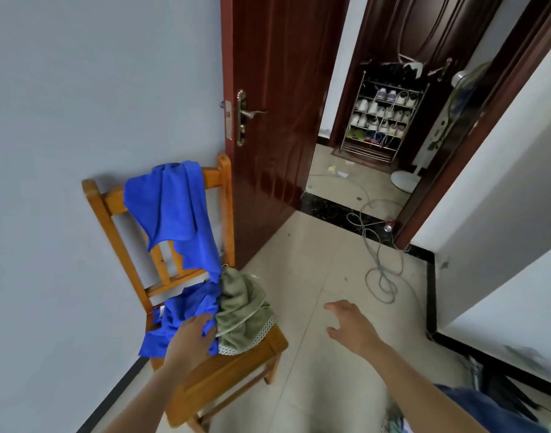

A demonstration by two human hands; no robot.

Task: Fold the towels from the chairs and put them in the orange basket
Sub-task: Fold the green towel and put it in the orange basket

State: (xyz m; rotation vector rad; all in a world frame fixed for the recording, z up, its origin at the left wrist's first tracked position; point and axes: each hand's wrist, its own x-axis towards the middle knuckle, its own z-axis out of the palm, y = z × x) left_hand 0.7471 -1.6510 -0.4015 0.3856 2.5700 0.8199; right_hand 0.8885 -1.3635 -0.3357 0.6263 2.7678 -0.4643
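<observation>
A wooden chair (236, 367) stands against the left wall. A blue towel (174, 214) hangs over its backrest and runs down onto the seat. Beside it on the seat lies a crumpled olive-green towel (243, 310) with a patterned edge. My left hand (191, 337) rests on the blue towel's lower part on the seat, fingers curled into the cloth at the edge of the green towel. My right hand (346, 326) hovers over the floor to the right of the chair, fingers spread, holding nothing. No orange basket is in view.
An open dark red door (274, 120) stands right behind the chair. Grey cables (380, 276) lie coiled on the tiled floor by the doorway. A shoe rack (383, 114) and a fan base (403, 179) are in the hall beyond. White wall at right.
</observation>
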